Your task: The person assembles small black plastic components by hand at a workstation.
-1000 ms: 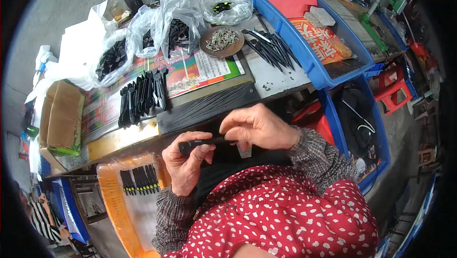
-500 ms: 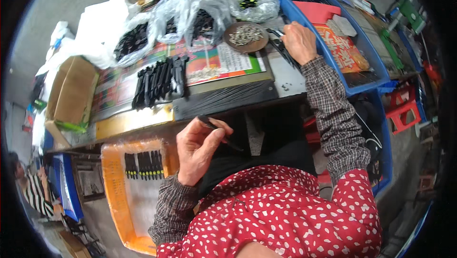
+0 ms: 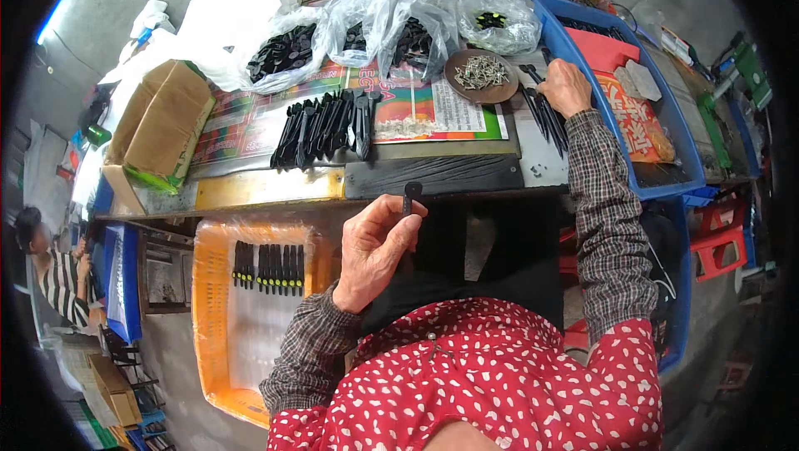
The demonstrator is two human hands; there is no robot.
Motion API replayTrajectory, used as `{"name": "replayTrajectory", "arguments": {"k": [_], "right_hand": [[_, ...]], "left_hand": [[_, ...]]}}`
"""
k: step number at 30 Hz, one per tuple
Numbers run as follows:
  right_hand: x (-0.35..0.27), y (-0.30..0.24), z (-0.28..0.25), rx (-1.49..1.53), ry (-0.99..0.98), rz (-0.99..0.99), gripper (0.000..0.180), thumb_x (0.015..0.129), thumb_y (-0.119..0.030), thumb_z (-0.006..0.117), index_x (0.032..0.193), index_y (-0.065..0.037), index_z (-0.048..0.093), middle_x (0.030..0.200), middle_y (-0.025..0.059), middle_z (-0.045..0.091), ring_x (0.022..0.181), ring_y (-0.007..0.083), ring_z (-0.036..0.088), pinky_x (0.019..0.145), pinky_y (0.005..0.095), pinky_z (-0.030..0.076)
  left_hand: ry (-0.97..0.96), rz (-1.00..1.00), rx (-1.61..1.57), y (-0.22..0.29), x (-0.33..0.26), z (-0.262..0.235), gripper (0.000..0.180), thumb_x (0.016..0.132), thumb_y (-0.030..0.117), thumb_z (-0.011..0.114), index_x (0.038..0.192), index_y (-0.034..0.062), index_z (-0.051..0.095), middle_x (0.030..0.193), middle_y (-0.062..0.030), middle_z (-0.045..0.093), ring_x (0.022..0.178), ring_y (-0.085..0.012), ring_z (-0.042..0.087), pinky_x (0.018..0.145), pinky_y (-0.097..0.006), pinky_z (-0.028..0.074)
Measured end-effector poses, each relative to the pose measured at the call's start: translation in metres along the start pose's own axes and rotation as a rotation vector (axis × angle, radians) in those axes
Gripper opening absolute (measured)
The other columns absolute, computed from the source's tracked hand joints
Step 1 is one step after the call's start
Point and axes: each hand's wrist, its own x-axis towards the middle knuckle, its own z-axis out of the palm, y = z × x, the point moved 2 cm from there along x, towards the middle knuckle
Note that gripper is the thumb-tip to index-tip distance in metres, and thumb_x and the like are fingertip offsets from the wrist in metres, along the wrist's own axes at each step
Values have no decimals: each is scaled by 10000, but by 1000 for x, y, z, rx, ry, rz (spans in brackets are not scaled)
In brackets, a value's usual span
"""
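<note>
My left hand (image 3: 374,247) holds a slim black plastic part (image 3: 411,195) upright in its fingertips, just below the workbench edge. My right hand (image 3: 566,86) is stretched out to the bench's right end, resting on a heap of long black parts (image 3: 543,114) beside a round brown dish of small screws (image 3: 481,74). A row of several black parts (image 3: 326,125) lies on a colourful printed sheet (image 3: 433,110) in the middle of the bench. Whether the right fingers grip a part is hidden.
Clear plastic bags of black parts (image 3: 366,27) line the back. A cardboard box (image 3: 162,126) stands at the left. A blue bin (image 3: 645,110) sits at the right. An orange crate (image 3: 218,309) with a row of black parts lies below left. Another person (image 3: 58,272) sits far left.
My right hand left the part both hands held and reached out to the heap of black parts at the bench's right. My left hand kept the part and turned it upright.
</note>
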Motion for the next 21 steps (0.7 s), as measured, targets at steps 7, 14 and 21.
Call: {"name": "replayTrajectory", "arguments": {"k": [7, 14, 21], "right_hand": [[-6, -5, -9, 73, 81, -70, 184, 743, -112, 624, 706, 46, 538, 731, 242, 612, 732, 443, 614, 635, 516, 492], [-29, -45, -45, 326, 33, -99, 162, 788, -120, 614, 789, 40, 585, 725, 223, 616, 724, 413, 616, 631, 492, 466], [-51, -67, -61, 783, -133, -23, 167, 787, -49, 646, 895, 72, 606, 710, 126, 620, 627, 166, 599, 599, 302, 472]], "left_hand": [[85, -46, 136, 25, 17, -11, 134, 961, 131, 586, 983, 1, 608, 709, 18, 570, 581, -30, 510, 510, -187, 429], [128, -13, 398, 53, 68, -45, 186, 968, 181, 554, 881, 17, 562, 645, 13, 528, 500, -58, 483, 441, -211, 406], [212, 98, 892, 53, 177, -104, 197, 894, 178, 616, 792, 12, 587, 648, -4, 545, 539, -51, 444, 470, -247, 357]]}}
